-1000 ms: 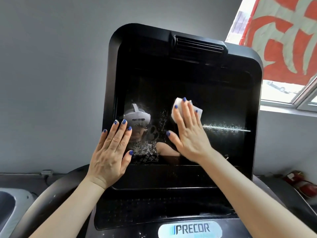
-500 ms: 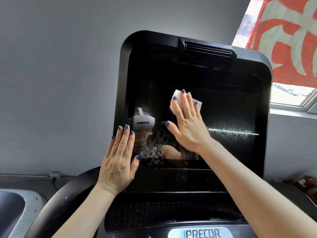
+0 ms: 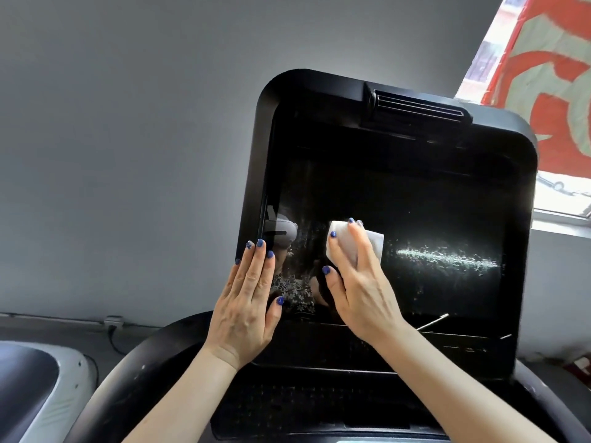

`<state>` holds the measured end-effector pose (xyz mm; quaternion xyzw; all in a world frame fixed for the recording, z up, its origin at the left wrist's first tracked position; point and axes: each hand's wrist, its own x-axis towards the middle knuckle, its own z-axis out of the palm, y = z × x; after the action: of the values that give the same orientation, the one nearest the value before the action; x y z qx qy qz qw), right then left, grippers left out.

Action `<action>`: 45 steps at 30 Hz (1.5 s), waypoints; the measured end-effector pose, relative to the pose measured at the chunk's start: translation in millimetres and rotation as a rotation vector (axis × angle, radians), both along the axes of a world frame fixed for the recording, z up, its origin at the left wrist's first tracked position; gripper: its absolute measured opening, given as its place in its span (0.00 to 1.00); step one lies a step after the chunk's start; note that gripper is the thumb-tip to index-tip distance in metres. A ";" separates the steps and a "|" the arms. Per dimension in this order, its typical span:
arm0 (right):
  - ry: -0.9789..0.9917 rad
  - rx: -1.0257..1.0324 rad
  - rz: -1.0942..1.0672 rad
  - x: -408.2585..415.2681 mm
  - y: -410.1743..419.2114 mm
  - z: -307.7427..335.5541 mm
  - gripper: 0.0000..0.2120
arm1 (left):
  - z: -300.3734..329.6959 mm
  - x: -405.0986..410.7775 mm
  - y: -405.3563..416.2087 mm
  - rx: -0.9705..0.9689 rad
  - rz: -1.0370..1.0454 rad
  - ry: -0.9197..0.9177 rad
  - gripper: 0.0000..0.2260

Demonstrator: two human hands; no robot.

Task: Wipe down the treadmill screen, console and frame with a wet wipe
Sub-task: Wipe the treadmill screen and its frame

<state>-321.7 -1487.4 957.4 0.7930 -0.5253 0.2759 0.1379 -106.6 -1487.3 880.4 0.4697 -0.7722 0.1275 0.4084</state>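
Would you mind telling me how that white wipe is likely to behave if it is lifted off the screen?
The wipe is probably limp: it lies flat on the screen under the right hand, so it would likely droop once lifted. It looks thin and folded, so likely very light. If wet, as the smears suggest, it may cling slightly.

An indoor exercise room: a black treadmill screen (image 3: 399, 219) stands before a plain grey wall (image 3: 128, 123), beside a window (image 3: 563, 199) with a red patterned curtain (image 3: 550, 75).

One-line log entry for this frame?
phase: wiping screen | right hand: presses wet wipe | left hand: flat on frame edge
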 end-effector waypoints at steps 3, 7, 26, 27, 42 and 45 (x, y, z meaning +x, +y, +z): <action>0.052 0.000 0.054 12.2 -19.6 12.2 0.28 | -0.3 0.3 0.7 0.001 -0.014 0.012 0.28; 0.039 0.050 -0.002 28.6 -63.3 62.0 0.32 | 0.9 0.0 1.6 0.002 -0.024 0.036 0.30; 0.435 0.077 0.118 26.5 -79.0 87.2 0.32 | -2.8 0.5 4.0 0.025 -0.019 0.066 0.28; 0.396 0.078 0.095 32.9 -80.6 87.9 0.32 | -4.4 1.1 5.8 0.026 -0.017 0.073 0.29; 0.734 0.093 0.275 -8.9 -38.2 39.6 0.32 | -18.6 11.0 15.5 0.062 -0.026 0.064 0.27; 0.706 0.123 0.245 -48.7 -34.2 46.0 0.31 | -19.7 11.1 15.3 0.067 -0.019 0.062 0.27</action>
<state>-370.4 -1521.6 1003.4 0.9030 -0.3623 -0.0318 0.2287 -95.5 -1472.0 860.8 0.4796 -0.7674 0.0830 0.4175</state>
